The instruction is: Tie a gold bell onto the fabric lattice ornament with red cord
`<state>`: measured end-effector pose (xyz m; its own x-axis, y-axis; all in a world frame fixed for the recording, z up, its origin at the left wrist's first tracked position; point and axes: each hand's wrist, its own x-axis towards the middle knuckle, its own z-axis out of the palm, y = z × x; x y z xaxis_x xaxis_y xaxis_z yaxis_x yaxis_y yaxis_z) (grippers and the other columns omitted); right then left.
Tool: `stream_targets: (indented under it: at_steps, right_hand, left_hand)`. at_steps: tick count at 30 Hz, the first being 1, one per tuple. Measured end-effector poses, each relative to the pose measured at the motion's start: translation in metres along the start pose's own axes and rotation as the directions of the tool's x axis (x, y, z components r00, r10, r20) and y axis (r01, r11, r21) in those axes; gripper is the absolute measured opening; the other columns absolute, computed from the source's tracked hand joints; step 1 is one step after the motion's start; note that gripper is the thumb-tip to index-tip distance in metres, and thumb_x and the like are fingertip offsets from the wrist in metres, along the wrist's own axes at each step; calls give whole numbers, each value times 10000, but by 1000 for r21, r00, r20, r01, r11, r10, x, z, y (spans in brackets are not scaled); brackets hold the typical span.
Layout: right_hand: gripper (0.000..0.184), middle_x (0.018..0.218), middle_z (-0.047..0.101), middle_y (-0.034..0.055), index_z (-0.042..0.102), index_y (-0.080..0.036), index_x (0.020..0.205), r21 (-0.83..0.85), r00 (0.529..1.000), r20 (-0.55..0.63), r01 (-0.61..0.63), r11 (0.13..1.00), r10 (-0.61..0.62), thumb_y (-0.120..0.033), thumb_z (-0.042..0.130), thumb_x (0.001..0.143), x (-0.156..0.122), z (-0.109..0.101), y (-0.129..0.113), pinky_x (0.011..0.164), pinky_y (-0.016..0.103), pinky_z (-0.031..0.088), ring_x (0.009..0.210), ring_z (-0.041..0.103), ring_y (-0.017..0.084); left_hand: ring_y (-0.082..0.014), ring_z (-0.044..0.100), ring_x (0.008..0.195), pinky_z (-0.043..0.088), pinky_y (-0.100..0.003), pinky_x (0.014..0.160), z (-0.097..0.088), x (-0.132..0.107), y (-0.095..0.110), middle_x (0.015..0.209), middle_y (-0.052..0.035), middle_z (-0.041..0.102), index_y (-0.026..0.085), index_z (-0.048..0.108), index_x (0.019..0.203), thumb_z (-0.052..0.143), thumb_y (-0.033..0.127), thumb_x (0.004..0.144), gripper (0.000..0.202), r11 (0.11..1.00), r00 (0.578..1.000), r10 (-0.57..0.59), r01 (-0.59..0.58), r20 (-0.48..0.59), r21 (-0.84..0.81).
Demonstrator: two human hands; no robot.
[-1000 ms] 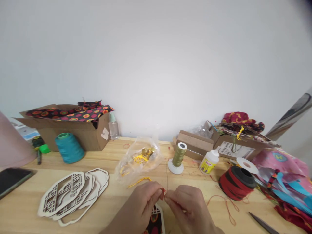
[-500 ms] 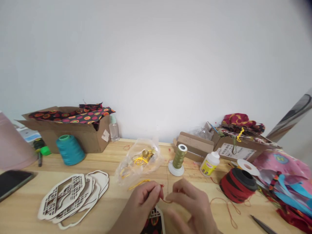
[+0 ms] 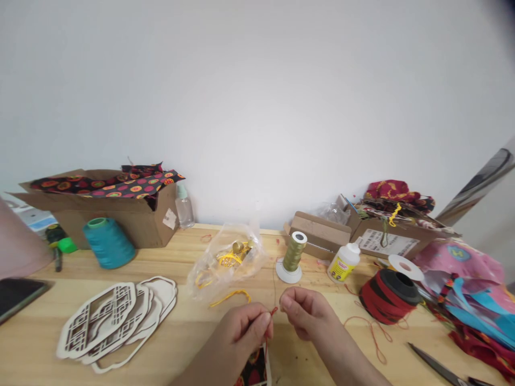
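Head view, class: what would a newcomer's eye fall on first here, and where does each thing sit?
First, probably, the two hands at the lower centre: the left hand pinches a red cord, with the right hand close beside it. Next might come the bright teal thread cone at left, before a cardboard box, and the red-and-black spool at right.

One fabric-filled frame (image 3: 253, 370), two bottles (image 3: 185, 210) (image 3: 343, 264)
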<state>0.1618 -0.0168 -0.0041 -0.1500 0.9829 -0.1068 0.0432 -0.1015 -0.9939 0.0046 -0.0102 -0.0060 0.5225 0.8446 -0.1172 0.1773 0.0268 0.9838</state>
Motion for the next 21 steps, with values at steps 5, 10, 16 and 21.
stream_targets:
  at_steps: [5,10,16,21]
  right_hand:
    - [231,597,420,-42,573,-147,688,-160,986,-74,134,978,-147,-378,585,704,-2,3,-1,474,202,254,512,311,81]
    - [217,488,372,-68,524,-153,586,61,999,-34,22,998,-20,-335,621,654,-2,7,-2,429,191,210,452,280,65]
    - [203,444,304,-98,535,-151,606,384,995,23,-95,919,93,-306,667,611,0,9,3,376,177,121,397,168,38]
    - [195,551,463,-45,632,-153,685,223,997,-14,75,972,-74,-337,675,637,1,8,9,421,179,230,448,314,49]
  left_hand:
    - [-89,229,480,183,-230,446,-1,3,-11,509,81,260,176,431,611,389,437,811,331,990,999,18,-14,30,-140]
    - [-89,230,471,178,-234,443,1,1,-8,490,83,261,182,422,596,398,439,807,334,992,999,0,7,50,-128]
    - [-86,231,455,170,-232,432,0,2,-6,482,82,274,176,447,613,402,435,807,326,987,998,9,1,57,-160]
    - [-81,232,440,178,-224,428,-1,2,-6,474,82,286,173,459,619,410,453,797,335,978,997,26,-10,73,-211]
